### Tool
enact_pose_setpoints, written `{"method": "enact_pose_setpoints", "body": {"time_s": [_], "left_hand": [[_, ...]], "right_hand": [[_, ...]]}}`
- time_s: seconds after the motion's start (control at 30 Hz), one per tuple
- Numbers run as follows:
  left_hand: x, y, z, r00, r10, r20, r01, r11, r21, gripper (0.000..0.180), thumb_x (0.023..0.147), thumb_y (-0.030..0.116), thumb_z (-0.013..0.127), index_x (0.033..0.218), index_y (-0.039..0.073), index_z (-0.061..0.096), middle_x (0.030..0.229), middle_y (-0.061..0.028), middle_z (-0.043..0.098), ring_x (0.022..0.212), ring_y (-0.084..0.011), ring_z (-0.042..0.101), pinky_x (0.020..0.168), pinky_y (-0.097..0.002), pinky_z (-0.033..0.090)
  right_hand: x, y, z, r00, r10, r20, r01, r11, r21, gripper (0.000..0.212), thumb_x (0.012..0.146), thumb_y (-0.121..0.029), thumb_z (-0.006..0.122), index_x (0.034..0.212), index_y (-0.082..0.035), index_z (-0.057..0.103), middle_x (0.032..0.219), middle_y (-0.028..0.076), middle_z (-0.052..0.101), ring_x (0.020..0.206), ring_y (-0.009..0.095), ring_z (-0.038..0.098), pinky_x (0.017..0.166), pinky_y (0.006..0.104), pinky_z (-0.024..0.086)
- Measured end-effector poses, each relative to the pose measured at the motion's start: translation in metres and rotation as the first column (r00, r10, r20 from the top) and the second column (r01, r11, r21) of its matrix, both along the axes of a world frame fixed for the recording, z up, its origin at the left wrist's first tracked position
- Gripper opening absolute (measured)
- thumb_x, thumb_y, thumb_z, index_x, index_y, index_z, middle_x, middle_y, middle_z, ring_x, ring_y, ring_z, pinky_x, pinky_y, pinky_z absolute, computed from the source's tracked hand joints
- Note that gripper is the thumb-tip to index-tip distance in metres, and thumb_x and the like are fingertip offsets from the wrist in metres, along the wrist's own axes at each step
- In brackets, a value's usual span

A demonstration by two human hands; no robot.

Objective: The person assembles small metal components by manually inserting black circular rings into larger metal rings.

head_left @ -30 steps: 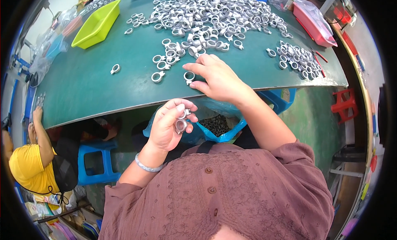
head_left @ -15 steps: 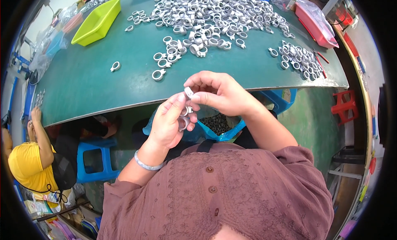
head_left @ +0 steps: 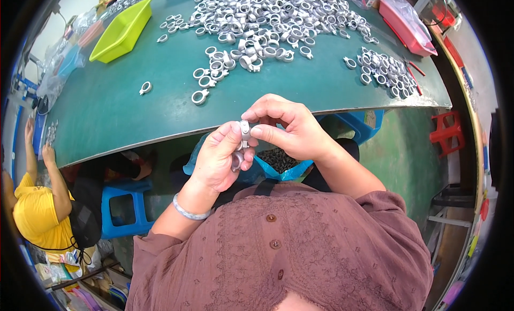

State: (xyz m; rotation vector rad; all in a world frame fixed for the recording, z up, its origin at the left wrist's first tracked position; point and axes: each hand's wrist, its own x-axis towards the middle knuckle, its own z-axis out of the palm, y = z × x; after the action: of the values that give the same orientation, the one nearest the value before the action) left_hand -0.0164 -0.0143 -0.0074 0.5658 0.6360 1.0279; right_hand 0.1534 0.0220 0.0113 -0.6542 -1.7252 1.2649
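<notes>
My left hand (head_left: 215,156) is closed around several silver-grey metal rings, each with a small lug. One ring (head_left: 245,130) stands between its thumb and fingertips, its lugged edge facing up. Lower down, another ring (head_left: 236,161) rests in the curled fingers. Thumb and forefinger of my right hand (head_left: 289,128) pinch the upper ring from the other side. Both hands are just in front of the table edge, above an open blue bag (head_left: 297,171) of small dark pieces. Loose rings (head_left: 199,97) lie beyond them on the green table (head_left: 126,115).
A large ring heap (head_left: 273,16) covers the far table, with a smaller pile (head_left: 383,72) at right. Around it are a yellow-green tray (head_left: 122,32), a pink bin (head_left: 404,30) and red-handled tools (head_left: 417,69). Blue stool (head_left: 124,212) and a yellow-shirted person (head_left: 43,214) are at left.
The upper ring has turned so its lugged edge shows more plainly between my fingers. My view has shifted slightly. At left, the other person's hands have moved, one reaching farther along the table.
</notes>
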Motion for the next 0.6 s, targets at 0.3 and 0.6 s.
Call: {"method": "enact_pose_setpoints", "body": {"time_s": [0.3,0.6], "left_hand": [[0.0011,0.0011,-0.0011,1.000,0.024,-0.019,-0.024,1.000,0.003,0.018,0.090,0.023,0.050,0.089,0.005,0.054,0.072,-0.0046,0.055,0.056,-0.0113,0.052,0.044,-0.0201,0.042],[0.0012,0.0013,-0.0019,1.000,0.017,-0.015,-0.017,1.000,-0.006,0.023,0.089,0.029,0.051,0.090,0.005,0.055,0.074,-0.0042,0.058,0.055,-0.0105,0.053,0.044,-0.0198,0.043]], "right_hand": [[0.0034,-0.0020,0.0040,0.997,0.011,0.070,-0.017,0.997,0.080,0.020,0.080,0.000,0.060,0.100,0.001,0.059,0.087,0.006,0.056,0.076,0.012,0.058,0.068,0.0243,0.047],[0.0009,-0.0046,0.0022,1.000,-0.022,0.003,0.021,0.996,0.086,0.017,0.078,-0.002,0.062,0.095,0.001,0.059,0.079,0.006,0.056,0.070,0.011,0.057,0.063,0.0234,0.047]]}}
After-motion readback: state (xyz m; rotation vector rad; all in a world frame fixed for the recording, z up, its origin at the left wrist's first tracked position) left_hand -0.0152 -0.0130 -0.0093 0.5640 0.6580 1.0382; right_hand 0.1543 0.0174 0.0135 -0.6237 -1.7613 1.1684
